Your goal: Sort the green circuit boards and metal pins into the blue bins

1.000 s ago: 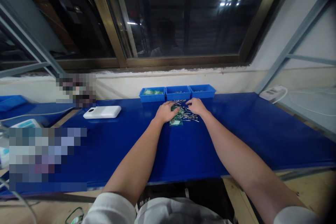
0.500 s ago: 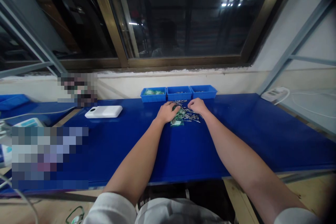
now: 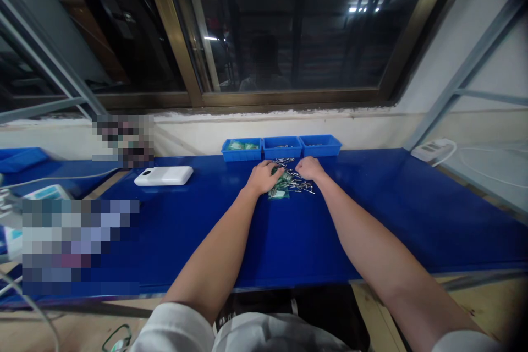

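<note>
A pile of thin silvery metal pins (image 3: 304,185), perhaps screws or bolts, lies on the blue table with green-tinted plastic packets (image 3: 280,192) among it. My left hand (image 3: 262,177) rests over the pile's left side, thumb stretched out across a packet and fingers apart; its fingertips are partly hidden. At the upper right of the pile, my right hand (image 3: 310,168) has its fingers curled in and pressed together. Whatever they pinch is hidden or too small to name.
Behind the pile stand three blue bins: a left bin (image 3: 242,157) with green packets, a middle bin (image 3: 282,149) and a right bin (image 3: 320,148) with small metal pieces. A white power bank-like device (image 3: 164,176) lies left. A white power strip (image 3: 433,149) is at far right.
My right hand has turned slightly, its fingers now more curled in above the pile. My left hand stays over the packets. The whole view has shifted very slightly.
</note>
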The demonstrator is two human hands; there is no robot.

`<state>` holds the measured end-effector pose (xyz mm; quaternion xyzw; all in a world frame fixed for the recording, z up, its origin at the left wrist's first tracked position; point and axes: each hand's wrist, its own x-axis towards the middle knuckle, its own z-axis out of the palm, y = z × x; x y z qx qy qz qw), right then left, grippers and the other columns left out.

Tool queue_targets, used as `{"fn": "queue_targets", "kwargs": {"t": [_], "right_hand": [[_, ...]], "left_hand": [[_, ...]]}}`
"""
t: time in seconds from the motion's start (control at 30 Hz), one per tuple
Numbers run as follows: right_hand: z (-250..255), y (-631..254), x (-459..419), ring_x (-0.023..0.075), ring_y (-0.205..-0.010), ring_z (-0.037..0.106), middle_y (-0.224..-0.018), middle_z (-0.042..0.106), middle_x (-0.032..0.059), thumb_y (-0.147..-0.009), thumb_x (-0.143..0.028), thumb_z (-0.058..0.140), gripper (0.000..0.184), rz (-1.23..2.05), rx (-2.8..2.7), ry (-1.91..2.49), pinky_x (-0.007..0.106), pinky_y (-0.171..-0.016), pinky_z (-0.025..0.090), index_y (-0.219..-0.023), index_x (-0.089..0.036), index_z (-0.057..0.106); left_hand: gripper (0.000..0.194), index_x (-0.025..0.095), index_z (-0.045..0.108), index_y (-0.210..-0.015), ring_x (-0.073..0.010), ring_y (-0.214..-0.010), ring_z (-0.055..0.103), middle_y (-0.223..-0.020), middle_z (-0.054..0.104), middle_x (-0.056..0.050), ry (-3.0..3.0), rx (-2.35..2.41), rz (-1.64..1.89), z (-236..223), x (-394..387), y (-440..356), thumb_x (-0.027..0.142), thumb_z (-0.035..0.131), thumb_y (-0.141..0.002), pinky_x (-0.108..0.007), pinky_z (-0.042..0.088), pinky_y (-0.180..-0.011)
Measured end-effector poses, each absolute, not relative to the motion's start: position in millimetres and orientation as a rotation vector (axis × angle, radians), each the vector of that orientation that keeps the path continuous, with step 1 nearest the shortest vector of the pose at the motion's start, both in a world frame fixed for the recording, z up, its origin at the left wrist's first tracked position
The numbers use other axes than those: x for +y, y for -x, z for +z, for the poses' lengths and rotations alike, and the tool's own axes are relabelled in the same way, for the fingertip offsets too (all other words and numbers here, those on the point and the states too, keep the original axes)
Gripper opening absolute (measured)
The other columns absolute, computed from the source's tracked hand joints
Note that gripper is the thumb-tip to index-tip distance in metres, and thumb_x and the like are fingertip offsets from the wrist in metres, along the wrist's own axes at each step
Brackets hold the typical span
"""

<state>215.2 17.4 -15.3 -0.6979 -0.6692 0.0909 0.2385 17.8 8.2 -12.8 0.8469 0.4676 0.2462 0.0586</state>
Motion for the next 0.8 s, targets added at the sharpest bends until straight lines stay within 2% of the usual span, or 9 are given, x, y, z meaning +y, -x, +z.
{"fn": "queue_targets", "kwargs": {"t": [0.13, 0.23, 0.4, 0.5, 0.6, 0.8], "right_hand": [[-16, -216, 16, 0.0224, -0.097, 0.057, -0.083, 0.068, 0.0098, -0.071, -0.016, 0.055, 0.014, 0.215, -1.890, 1.958, 0.031, -0.091, 0.037, -0.070, -0.015, 0.069], [-14, -215, 14, 0.0234, -0.098, 0.056, -0.088, 0.066, 0.0095, -0.073, -0.013, 0.052, 0.016, 0.182, -1.873, 1.862, 0.032, -0.091, 0.037, -0.071, -0.016, 0.067], [-5, -207, 10, 0.0185, -0.081, 0.059, -0.083, 0.066, 0.0062, -0.079, -0.021, 0.048, 0.016, 0.351, -1.787, 1.437, 0.030, -0.077, 0.044, -0.080, -0.016, 0.063], [-3, -200, 7, 0.0162, -0.072, 0.060, -0.075, 0.065, 0.0033, -0.074, -0.029, 0.057, 0.015, 0.616, -1.683, 1.214, 0.030, -0.071, 0.046, -0.081, -0.016, 0.059], [-2, -196, 4, 0.0157, -0.064, 0.060, -0.067, 0.064, 0.0013, -0.066, -0.034, 0.066, 0.026, 0.804, -1.576, 1.136, 0.029, -0.065, 0.046, -0.082, -0.017, 0.056], [3, -192, -2, 0.0151, -0.057, 0.060, -0.058, 0.063, 0.0005, -0.062, -0.040, 0.071, 0.031, 0.900, -1.545, 1.082, 0.028, -0.059, 0.045, -0.076, -0.017, 0.055]], "left_hand": [[0.050, 0.020, 0.062, -0.109, -0.0229, -0.113, 0.051, -0.121, 0.057, -0.008, -2.585, 1.410, 0.778, -14, 10, -17, 0.055, 0.034, -0.088, -0.035, 0.039, -0.098], [0.043, 0.019, 0.061, -0.110, -0.0214, -0.112, 0.052, -0.119, 0.058, -0.008, -2.611, 1.382, 0.865, -12, 9, -18, 0.049, 0.039, -0.088, -0.034, 0.039, -0.097], [0.032, 0.018, 0.058, -0.112, -0.0210, -0.105, 0.054, -0.109, 0.061, -0.008, -2.664, 1.272, 1.054, -6, 3, -23, 0.035, 0.048, -0.087, -0.034, 0.040, -0.091], [0.026, 0.019, 0.059, -0.109, -0.0203, -0.100, 0.056, -0.102, 0.063, -0.007, -2.674, 1.194, 1.127, -3, 0, -25, 0.029, 0.049, -0.087, -0.034, 0.040, -0.087], [0.019, 0.020, 0.062, -0.099, -0.0189, -0.092, 0.058, -0.094, 0.065, -0.005, -2.682, 1.127, 1.131, -2, -1, -27, 0.026, 0.049, -0.088, -0.033, 0.040, -0.084], [0.017, 0.019, 0.066, -0.089, -0.0176, -0.085, 0.059, -0.088, 0.066, -0.005, -2.663, 1.080, 1.148, -1, 2, -26, 0.024, 0.050, -0.087, -0.031, 0.041, -0.079]]}}
